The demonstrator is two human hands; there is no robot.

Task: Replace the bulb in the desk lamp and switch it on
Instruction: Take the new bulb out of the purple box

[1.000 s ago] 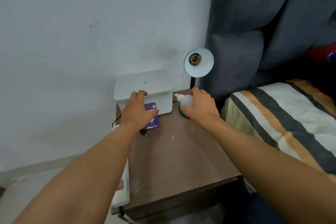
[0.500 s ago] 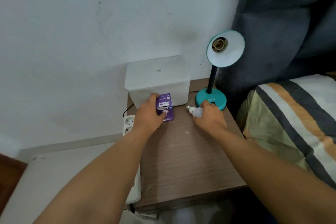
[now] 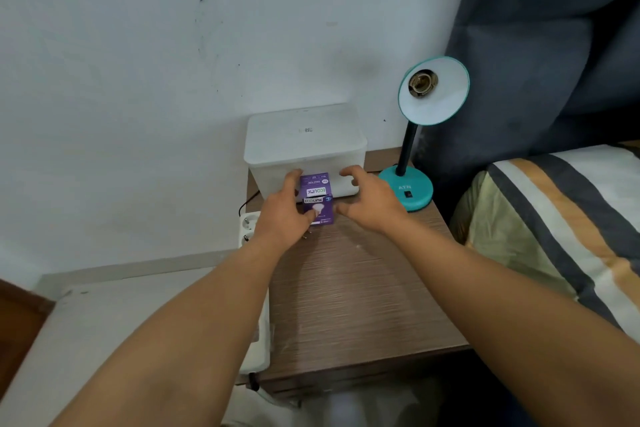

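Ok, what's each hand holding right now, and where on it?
Left hand holds the purple box by its left side, thumb on the front. Right hand is open beside it, holding nothing.

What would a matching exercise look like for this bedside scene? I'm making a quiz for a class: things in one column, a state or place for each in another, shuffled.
Things:
1. lamp socket
2. purple bulb box
3. right hand
4. white lidded container

States or places:
A. held by the left hand
B. open, gripping nothing
C. no bulb in it
D. against the wall, behind the box

Pairs: 1-C, 2-A, 3-B, 4-D
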